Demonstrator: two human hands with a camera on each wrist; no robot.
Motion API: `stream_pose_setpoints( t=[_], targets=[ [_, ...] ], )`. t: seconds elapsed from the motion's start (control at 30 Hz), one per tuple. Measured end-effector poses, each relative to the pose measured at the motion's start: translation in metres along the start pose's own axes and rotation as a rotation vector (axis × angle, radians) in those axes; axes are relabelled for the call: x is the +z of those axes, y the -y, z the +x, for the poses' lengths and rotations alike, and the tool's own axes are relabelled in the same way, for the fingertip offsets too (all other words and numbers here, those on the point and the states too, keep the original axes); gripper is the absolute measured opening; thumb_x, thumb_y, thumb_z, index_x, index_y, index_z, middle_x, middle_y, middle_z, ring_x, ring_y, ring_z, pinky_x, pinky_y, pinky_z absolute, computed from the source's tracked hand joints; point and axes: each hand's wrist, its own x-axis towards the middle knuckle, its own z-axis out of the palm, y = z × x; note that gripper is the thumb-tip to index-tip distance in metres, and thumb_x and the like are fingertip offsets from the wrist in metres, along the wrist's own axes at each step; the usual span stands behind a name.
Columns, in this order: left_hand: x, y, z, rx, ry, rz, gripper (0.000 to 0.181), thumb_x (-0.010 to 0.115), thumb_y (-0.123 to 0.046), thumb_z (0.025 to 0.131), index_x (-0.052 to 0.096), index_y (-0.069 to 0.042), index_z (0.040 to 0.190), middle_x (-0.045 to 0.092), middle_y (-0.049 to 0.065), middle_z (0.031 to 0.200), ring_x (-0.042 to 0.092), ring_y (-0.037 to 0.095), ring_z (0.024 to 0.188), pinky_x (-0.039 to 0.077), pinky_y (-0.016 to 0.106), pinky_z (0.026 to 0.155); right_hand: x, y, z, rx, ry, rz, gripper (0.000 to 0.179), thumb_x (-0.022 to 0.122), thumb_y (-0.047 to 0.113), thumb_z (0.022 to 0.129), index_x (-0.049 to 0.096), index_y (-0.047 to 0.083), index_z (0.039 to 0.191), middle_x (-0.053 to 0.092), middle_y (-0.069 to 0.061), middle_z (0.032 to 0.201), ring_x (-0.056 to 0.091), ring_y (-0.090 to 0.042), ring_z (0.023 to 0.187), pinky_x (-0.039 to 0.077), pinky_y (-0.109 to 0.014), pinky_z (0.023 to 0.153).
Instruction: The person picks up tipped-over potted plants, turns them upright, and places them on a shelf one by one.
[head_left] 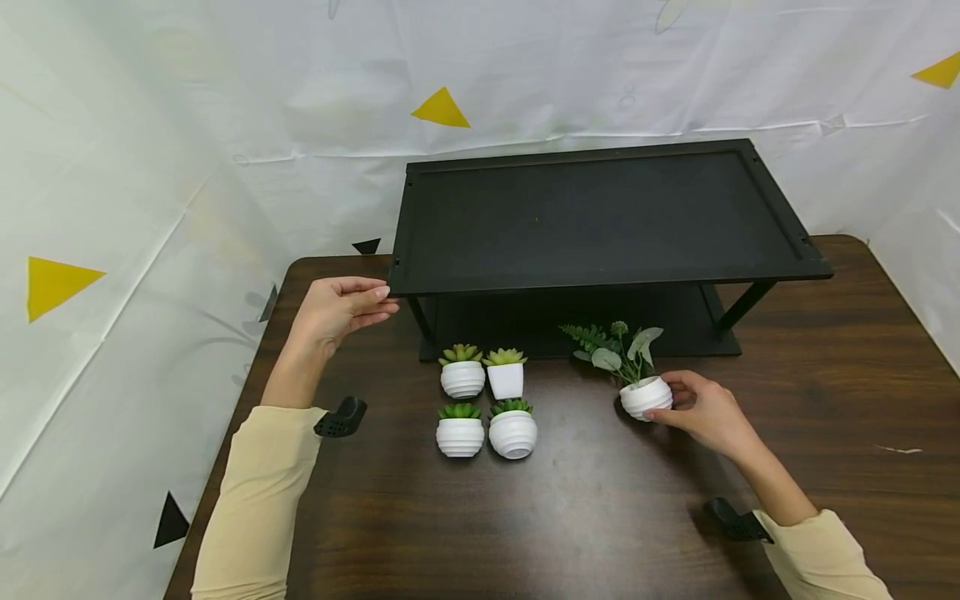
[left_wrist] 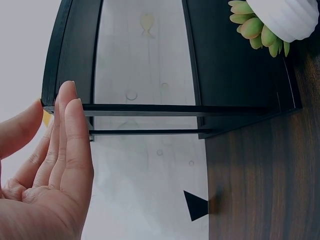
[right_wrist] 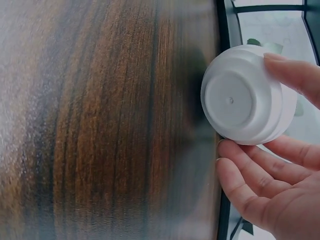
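In the head view my right hand pinches a white ribbed pot holding an artificial plant with green leaves. The pot is tilted, its leaves leaning toward the shelf; the right wrist view shows its round underside, with the thumb on one side and fingers on the other. My left hand grips the front left corner of a black two-tier shelf. Seen from the left wrist, the thumb lies on one side of the top board's edge and straight fingers on the other.
Several small potted succulents in white pots stand grouped before the shelf's lower board, left of the right hand. The brown wooden table extends around them. White sheeting with yellow and black triangles hangs behind and at the sides.
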Motion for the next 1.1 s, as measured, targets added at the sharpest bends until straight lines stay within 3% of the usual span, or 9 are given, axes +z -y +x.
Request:
stream_pose_setpoints(
  t=[0.27, 0.67, 1.1],
  targets=[
    [0.0, 0.001, 0.001, 0.004, -0.004, -0.009, 0.028, 0.061, 0.0, 0.086, 0.055, 0.013, 0.11, 0.068, 0.006, 0.079, 0.067, 0.017, 0.073, 0.055, 0.029, 0.072, 0.0, -0.002, -0.002, -0.014, -0.005, 0.024, 0.055, 0.08, 0.02, 0.072, 0.054, -0.01, 0.11, 0.061, -0.02, 0.093, 0.062, -0.03, 0.082, 0.051, -0.027, 0.061],
    [0.0, 0.0, 0.0, 0.004, -0.005, 0.0, 0.028, 0.061, -0.001, 0.087, 0.055, 0.013, 0.111, 0.068, 0.007, 0.082, 0.067, 0.017, 0.074, 0.051, 0.036, 0.08, -0.006, 0.001, -0.009, -0.03, 0.025, 0.054, 0.057, 0.082, 0.021, 0.069, 0.054, -0.007, 0.11, 0.061, -0.019, 0.095, 0.062, -0.027, 0.083, 0.052, -0.023, 0.063],
    [-0.001, 0.001, 0.0, 0.009, -0.005, -0.008, 0.028, 0.062, -0.001, 0.086, 0.055, 0.012, 0.11, 0.068, 0.006, 0.08, 0.067, 0.017, 0.073, 0.052, 0.035, 0.079, -0.002, -0.009, -0.004, -0.072, 0.036, 0.081, 0.053, 0.081, 0.013, 0.069, 0.054, -0.007, 0.11, 0.06, -0.019, 0.098, 0.062, -0.027, 0.084, 0.052, -0.02, 0.065]
  ],
)
